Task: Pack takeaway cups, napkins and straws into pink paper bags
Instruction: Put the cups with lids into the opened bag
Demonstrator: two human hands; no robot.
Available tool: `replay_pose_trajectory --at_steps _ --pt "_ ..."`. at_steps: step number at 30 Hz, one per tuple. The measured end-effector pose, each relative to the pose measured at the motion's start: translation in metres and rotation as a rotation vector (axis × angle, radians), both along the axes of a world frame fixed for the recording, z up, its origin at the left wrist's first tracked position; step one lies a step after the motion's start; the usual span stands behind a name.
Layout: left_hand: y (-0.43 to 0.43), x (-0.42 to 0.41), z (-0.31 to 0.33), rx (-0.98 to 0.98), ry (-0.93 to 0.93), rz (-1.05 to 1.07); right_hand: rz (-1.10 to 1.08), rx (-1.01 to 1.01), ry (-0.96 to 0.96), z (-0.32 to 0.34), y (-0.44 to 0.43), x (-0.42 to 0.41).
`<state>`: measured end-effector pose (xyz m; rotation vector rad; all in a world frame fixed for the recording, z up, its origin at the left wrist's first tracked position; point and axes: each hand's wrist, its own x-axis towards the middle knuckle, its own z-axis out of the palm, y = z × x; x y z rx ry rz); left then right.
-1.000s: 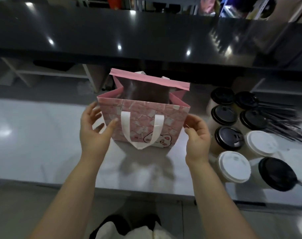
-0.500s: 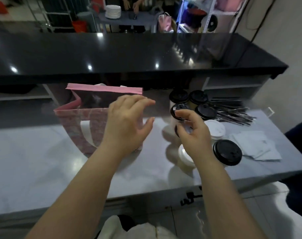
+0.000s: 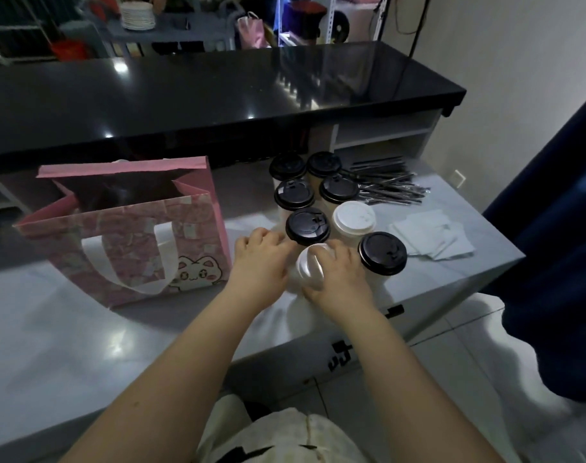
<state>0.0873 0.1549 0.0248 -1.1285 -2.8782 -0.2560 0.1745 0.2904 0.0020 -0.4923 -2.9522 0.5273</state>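
An open pink paper bag (image 3: 144, 235) with white handles and a cat print stands on the grey counter at the left. To its right is a cluster of takeaway cups, most with black lids (image 3: 307, 222), one with a white lid (image 3: 353, 216). The nearest white-lidded cup (image 3: 310, 266) is tilted, and both hands hold it: my left hand (image 3: 261, 262) on its left side, my right hand (image 3: 341, 275) wrapped round its right side. Black straws (image 3: 388, 188) and white napkins (image 3: 432, 237) lie further right.
The grey counter (image 3: 84, 335) ends in a front edge near my body and a right corner by the napkins. A raised black countertop (image 3: 218, 91) runs behind the bag and cups. A dark blue curtain (image 3: 552, 262) hangs at the right.
Both hands have left the pink bag and moved right to the cups, closing round the nearest white-lidded cup. The view has swung right and down.
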Motion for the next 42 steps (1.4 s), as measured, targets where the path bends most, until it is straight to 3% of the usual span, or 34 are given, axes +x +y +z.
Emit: replay_pose_trajectory --at_steps 5,8,11,14,19,25,29,37,39,42 --pt "-0.006 0.003 -0.004 -0.004 -0.054 0.008 -0.015 -0.091 0.018 -0.002 -0.004 -0.001" --pt "-0.017 0.006 0.016 0.108 -0.061 0.008 0.082 -0.115 0.079 0.013 -0.007 -0.001" --pt "-0.037 -0.001 0.058 0.355 0.085 0.021 0.197 -0.131 0.243 0.045 -0.014 -0.012" --pt "-0.064 -0.017 0.099 0.459 0.214 0.093 0.257 -0.138 0.351 0.078 -0.023 -0.029" --pt "-0.113 -0.045 0.125 0.403 0.199 0.229 0.325 -0.091 0.381 0.106 -0.031 -0.060" --pt "-0.177 -0.079 0.127 0.330 0.173 0.374 0.251 -0.061 0.583 0.139 -0.050 -0.107" --pt "-0.217 -0.105 0.118 0.345 0.111 0.417 0.388 -0.065 0.677 0.162 -0.090 -0.140" --pt "-0.254 -0.151 0.099 0.465 -0.053 0.335 0.534 -0.448 0.499 0.175 -0.169 -0.173" --pt "-0.257 -0.158 0.098 0.439 -0.079 0.244 0.542 -0.431 0.415 0.169 -0.176 -0.180" --pt "-0.262 -0.162 0.097 0.299 -0.190 0.204 0.527 -0.248 0.296 0.155 -0.180 -0.187"
